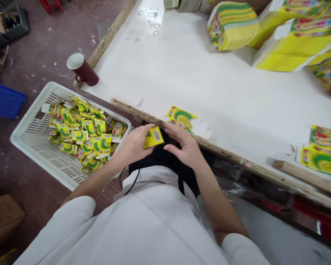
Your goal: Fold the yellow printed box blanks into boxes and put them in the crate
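Note:
A small yellow and green carton (154, 137) with a barcode on its end is gripped in my left hand (136, 142), over my lap at the table's edge. Just right of it, my right hand (184, 145) is apart from the carton, its fingers spread and holding nothing. Beyond my right hand, an unfolded flat carton (181, 117) with white flaps lies on the table near the wooden edge strip. To my left, a white plastic basket (30, 136) holds a heap of folded small cartons (82, 136).
A dark red mug (86, 71) stands at the white table's (182, 66) left corner. Stacks of flat cartons (234, 27) fill the far right. More flat cartons (324, 154) lie at the right beside a wooden block (309, 176). Brown boxes (4, 217) sit on the floor.

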The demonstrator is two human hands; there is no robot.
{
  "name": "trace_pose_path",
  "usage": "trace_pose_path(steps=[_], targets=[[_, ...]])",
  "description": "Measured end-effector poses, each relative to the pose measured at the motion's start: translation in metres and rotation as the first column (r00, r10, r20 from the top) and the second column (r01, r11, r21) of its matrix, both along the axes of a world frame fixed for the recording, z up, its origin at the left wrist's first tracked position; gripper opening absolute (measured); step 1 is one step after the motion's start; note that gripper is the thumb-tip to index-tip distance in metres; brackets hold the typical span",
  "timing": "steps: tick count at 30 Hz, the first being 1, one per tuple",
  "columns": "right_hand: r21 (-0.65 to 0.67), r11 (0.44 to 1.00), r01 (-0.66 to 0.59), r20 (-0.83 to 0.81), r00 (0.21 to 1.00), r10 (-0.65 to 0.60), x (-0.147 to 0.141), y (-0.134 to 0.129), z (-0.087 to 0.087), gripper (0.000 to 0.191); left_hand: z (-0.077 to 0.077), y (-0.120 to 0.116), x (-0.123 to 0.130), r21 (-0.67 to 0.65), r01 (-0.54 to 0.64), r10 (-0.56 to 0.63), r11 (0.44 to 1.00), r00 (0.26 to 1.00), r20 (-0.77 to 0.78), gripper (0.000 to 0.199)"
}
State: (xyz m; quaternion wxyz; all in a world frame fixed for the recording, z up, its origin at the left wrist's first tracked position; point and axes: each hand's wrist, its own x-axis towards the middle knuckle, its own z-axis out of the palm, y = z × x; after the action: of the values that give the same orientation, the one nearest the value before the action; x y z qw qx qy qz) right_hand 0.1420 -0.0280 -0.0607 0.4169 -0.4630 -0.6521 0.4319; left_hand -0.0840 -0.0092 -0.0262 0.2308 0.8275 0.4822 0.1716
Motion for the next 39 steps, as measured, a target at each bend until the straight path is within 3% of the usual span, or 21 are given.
trace_pose_path(steps=[1,3,6,8,11,15,19,21,24,26,27,29,32,34,39], targets=[[-0.006,0.993,0.118,0.028,0.993,-0.118,0.010,0.006,-0.003,0.057,0.000,0.002,-0.012,0.017,-0.074,0.074,0.997,0.996,-0.043,0.065],[0.020,0.927,0.376,0.212,0.904,-0.371,0.030,0.020,-0.009,0.046,0.000,0.008,-0.039,0.073,-0.265,0.273,0.961,0.953,-0.130,0.067],[0.010,0.908,0.418,0.562,0.749,-0.351,0.047,0.042,-0.016,0.036,-0.006,0.014,-0.074,0.186,-0.475,0.508,0.860,0.833,-0.220,0.083],[-0.028,0.924,0.382,0.638,0.718,-0.277,0.047,0.050,-0.019,0.028,-0.012,0.016,-0.085,0.219,-0.513,0.555,0.830,0.803,-0.217,0.087],[-0.087,0.924,0.373,0.549,0.792,-0.267,0.040,0.053,-0.019,0.019,-0.018,0.015,-0.078,0.189,-0.451,0.478,0.872,0.867,-0.140,0.077],[-0.073,0.915,0.398,0.434,0.838,-0.330,0.041,0.051,-0.022,0.023,-0.019,0.013,-0.044,0.112,-0.293,0.294,0.949,0.956,0.014,0.062],[-0.005,0.865,0.501,0.287,0.829,-0.479,0.044,0.055,-0.015,0.022,-0.018,0.013,-0.003,-0.088,-0.219,0.235,0.972,0.928,0.290,0.065],[-0.014,0.868,0.497,0.082,0.866,-0.494,0.037,0.052,-0.004,0.028,-0.017,0.014,0.018,-0.265,-0.135,0.257,0.955,0.823,0.506,0.074],[-0.095,0.963,0.252,-0.211,0.940,-0.267,0.009,0.035,0.014,0.037,-0.012,0.015,0.049,-0.433,0.017,0.369,0.901,0.493,0.788,0.068],[-0.173,0.983,0.065,-0.316,0.941,-0.118,-0.015,0.019,0.022,0.038,-0.006,0.015,0.065,-0.486,0.050,0.462,0.873,0.236,0.855,0.053],[-0.209,0.978,0.032,-0.380,0.918,-0.111,-0.026,0.011,0.024,0.040,-0.002,0.015,0.071,-0.508,0.050,0.499,0.860,0.132,0.857,0.048],[-0.260,0.965,-0.016,-0.475,0.873,-0.113,-0.046,-0.002,0.024,0.044,0.004,0.016,0.079,-0.540,0.038,0.540,0.841,0.000,0.841,0.044],[-0.270,0.963,-0.009,-0.533,0.834,-0.141,-0.060,-0.009,0.019,0.053,0.006,0.019,0.081,-0.543,-0.031,0.538,0.839,-0.093,0.838,0.040],[-0.253,0.967,0.033,-0.511,0.844,-0.162,-0.062,-0.008,0.014,0.056,0.005,0.021,0.080,-0.542,-0.103,0.531,0.834,-0.114,0.840,0.041],[-0.117,0.973,0.200,-0.282,0.933,-0.226,-0.052,-0.001,0.010,0.045,-0.004,0.018,0.075,-0.531,-0.221,0.548,0.818,0.022,0.836,0.053]])
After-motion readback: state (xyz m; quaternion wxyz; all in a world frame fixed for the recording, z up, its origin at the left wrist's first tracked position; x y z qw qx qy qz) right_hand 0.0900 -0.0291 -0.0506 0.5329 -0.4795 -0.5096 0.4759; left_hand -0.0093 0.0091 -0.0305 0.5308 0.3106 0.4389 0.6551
